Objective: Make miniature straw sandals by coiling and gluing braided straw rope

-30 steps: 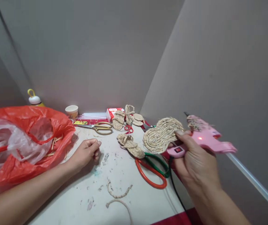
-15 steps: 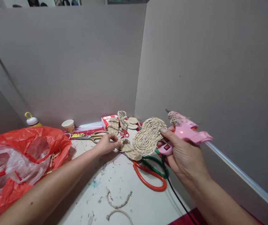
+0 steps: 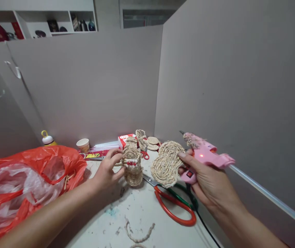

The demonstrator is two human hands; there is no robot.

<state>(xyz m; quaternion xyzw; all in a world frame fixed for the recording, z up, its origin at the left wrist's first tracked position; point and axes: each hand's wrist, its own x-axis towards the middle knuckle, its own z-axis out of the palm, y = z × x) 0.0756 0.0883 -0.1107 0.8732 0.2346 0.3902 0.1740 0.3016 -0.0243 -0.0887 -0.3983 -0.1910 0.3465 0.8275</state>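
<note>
My left hand (image 3: 111,167) is closed on the edge of a small woven straw slipper (image 3: 133,176), whose strap carries a row of red and white beads. The slipper stands tilted up over the table. In my right hand (image 3: 209,179) are two things: a pink hot glue gun (image 3: 205,153) with its orange light lit, and a figure-eight coiled straw sole (image 3: 166,162) pinched under the thumb. A long clear glue stick (image 3: 266,193) runs out of the gun's back. Scissors with one red and one green handle (image 3: 174,210) lie below the sole, their blades partly hidden.
A red plastic bag (image 3: 67,155) fills the left side. Behind stand a paper cup (image 3: 83,146), a yellow-and-white bottle (image 3: 48,139), glue sticks (image 3: 104,146) and several woven pieces (image 3: 153,141). Cord scraps (image 3: 139,239) lie in front. Grey partitions (image 3: 98,89) close off the back and right.
My left hand has lifted and turned the woven slipper, so its beaded strap now faces me. The view has tilted up, showing shelves. My right hand keeps hold of the glue gun and sole.
</note>
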